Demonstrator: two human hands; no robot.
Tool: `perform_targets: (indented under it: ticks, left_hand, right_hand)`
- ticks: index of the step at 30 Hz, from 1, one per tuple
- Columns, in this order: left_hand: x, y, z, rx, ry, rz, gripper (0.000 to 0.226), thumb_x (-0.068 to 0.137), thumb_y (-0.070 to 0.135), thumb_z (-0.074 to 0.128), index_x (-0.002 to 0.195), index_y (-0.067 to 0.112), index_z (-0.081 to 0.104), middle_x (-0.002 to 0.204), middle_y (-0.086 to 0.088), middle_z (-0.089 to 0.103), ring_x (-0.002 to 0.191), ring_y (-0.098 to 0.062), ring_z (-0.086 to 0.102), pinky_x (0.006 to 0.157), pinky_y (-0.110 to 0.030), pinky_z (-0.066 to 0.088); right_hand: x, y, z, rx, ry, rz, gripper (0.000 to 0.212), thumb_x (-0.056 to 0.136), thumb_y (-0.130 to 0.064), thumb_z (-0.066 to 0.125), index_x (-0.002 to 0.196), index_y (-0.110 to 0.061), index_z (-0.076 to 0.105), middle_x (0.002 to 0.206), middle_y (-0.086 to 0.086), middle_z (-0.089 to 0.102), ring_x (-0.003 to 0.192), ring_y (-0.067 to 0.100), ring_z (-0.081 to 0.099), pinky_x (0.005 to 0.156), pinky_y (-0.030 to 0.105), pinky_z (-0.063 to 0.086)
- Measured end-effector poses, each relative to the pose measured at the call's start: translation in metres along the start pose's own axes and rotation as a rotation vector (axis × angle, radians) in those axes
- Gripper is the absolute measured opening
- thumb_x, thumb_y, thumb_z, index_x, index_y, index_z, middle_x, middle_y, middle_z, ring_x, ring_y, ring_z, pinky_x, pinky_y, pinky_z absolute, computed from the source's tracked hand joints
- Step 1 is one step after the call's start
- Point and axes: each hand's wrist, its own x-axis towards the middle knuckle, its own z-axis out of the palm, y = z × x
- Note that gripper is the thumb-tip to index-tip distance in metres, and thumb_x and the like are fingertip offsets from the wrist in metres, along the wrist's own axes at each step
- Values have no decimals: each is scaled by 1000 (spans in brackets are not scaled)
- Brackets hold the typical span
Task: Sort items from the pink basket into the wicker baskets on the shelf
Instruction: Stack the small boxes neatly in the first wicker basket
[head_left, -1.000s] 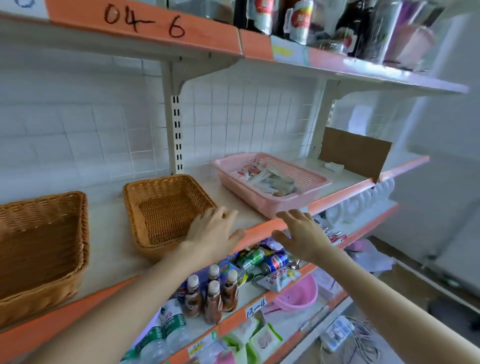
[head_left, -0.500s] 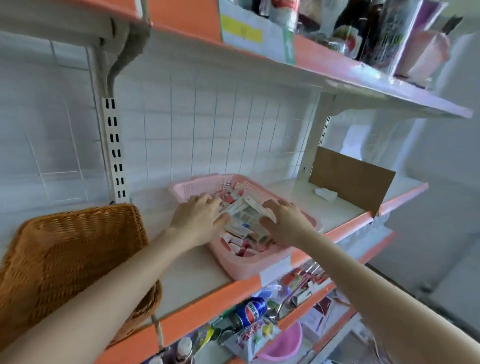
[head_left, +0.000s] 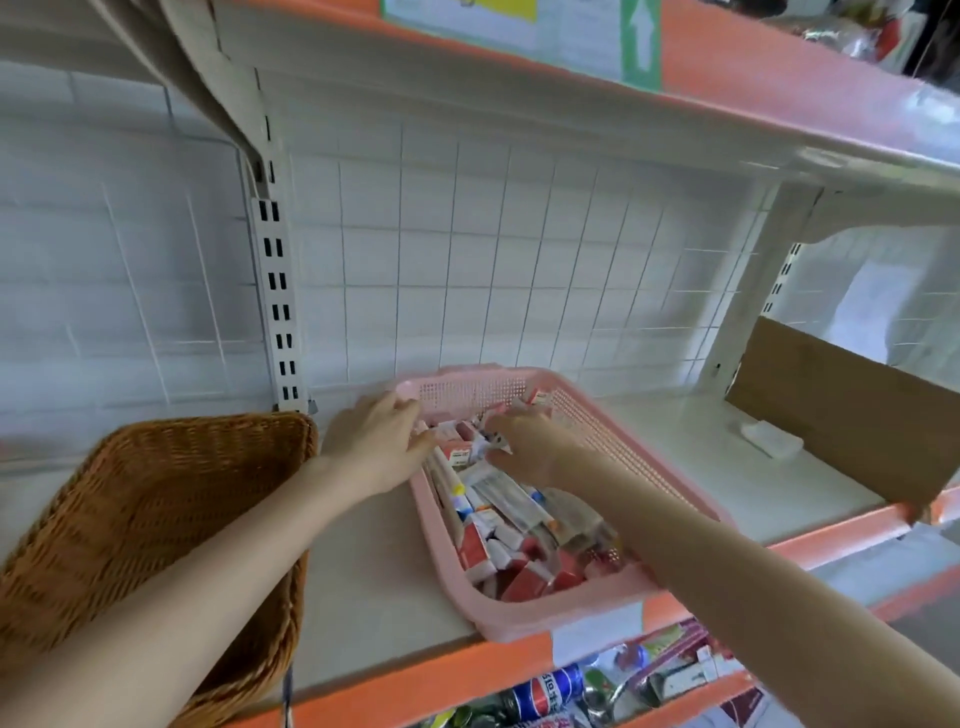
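Observation:
The pink basket (head_left: 597, 610) stands on the middle shelf, full of small red-and-white boxes (head_left: 475, 548) and long flat packets (head_left: 511, 501). My left hand (head_left: 376, 441) lies over the basket's far left rim, with its fingers reaching among the boxes. Inside the far end of the basket, my right hand (head_left: 527, 447) has its fingers curled round a small white packet (head_left: 484, 446). An empty brown wicker basket (head_left: 208, 431) sits on the same shelf to the left, partly under my left forearm.
A brown cardboard sheet (head_left: 852, 415) leans at the shelf's right end, with a small white object (head_left: 771, 439) in front of it. An upper shelf (head_left: 779, 104) hangs close overhead. Cans and packets (head_left: 545, 691) fill the shelf below.
The view has swung right and closer to the pink basket. Both hands moved from the shelf's front edge to the basket, then deeper towards its far end, where the right hand took hold of a packet.

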Motion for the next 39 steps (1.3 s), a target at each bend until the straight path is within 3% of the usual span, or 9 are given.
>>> perform_targets:
  ticks: [7, 13, 17, 20, 26, 29, 32, 36, 39]
  left_hand:
    - [-10, 4, -1, -31, -23, -128, 48, 98, 49, 27, 132, 20, 45, 131, -2, 46, 118, -18, 45, 89, -26, 42]
    - [-12, 10, -6, 14, -17, -148, 47, 97, 49, 29, 128, 19, 47, 126, -1, 48, 115, -18, 46, 87, -29, 46]
    - [-7, 17, -6, -13, -29, -121, 40, 99, 42, 34, 122, 15, 52, 125, 0, 49, 115, -18, 45, 89, -27, 40]
    - [4, 25, -2, -30, -11, -83, 38, 98, 38, 38, 122, 14, 55, 124, -2, 53, 110, -17, 50, 91, -33, 46]
    - [40, 38, 10, -97, -114, -31, 37, 94, 20, 49, 130, 14, 52, 133, -4, 52, 119, -19, 50, 96, -34, 45]
    - [57, 44, 18, -98, -280, -63, 31, 92, 14, 49, 122, 12, 57, 116, -4, 56, 102, -19, 55, 82, -31, 45]
    - [68, 47, 25, -7, -395, -80, 26, 92, 13, 48, 117, 10, 55, 95, -2, 51, 84, -18, 51, 67, -26, 40]
    - [71, 50, 31, 36, -374, -120, 23, 92, 8, 49, 114, 9, 55, 81, 2, 46, 78, -15, 49, 51, -20, 32]
    - [69, 53, 30, 12, -333, -143, 23, 92, 8, 51, 114, 8, 55, 78, 3, 44, 75, -14, 49, 48, -19, 29]
  right_hand:
    - [46, -17, 5, -135, -71, -253, 38, 91, -6, 46, 128, -15, 51, 123, 6, 57, 111, 22, 56, 90, 32, 50]
    - [61, -11, 9, -141, -61, -368, 42, 92, -11, 45, 133, -20, 46, 107, 8, 63, 95, 21, 61, 68, 25, 48]
    - [51, 9, -3, 60, -51, -264, 27, 88, -5, 47, 114, -5, 49, 91, 8, 57, 75, 19, 53, 55, 21, 42]
    - [34, 30, -13, 261, -23, -228, 33, 86, -3, 48, 118, -12, 46, 82, -2, 55, 63, 13, 54, 54, 20, 44]
    - [-10, 61, -16, 729, -34, -109, 25, 87, 5, 52, 102, -13, 60, 77, 4, 61, 63, 15, 67, 62, 24, 58]
    - [-20, 73, -13, 754, 11, -29, 24, 83, 7, 55, 82, -18, 55, 72, 6, 62, 56, 12, 65, 60, 26, 57]
    - [-25, 83, -7, 731, 54, 30, 21, 78, 0, 61, 71, -17, 50, 71, 14, 63, 63, 23, 68, 67, 44, 58]
    - [-23, 94, 7, 723, 81, 78, 22, 59, -23, 61, 72, -10, 49, 78, 23, 61, 75, 41, 64, 64, 58, 53]
    - [-28, 87, 1, 746, 85, 77, 19, 70, -9, 63, 68, -11, 44, 70, 17, 59, 75, 37, 67, 66, 53, 55]
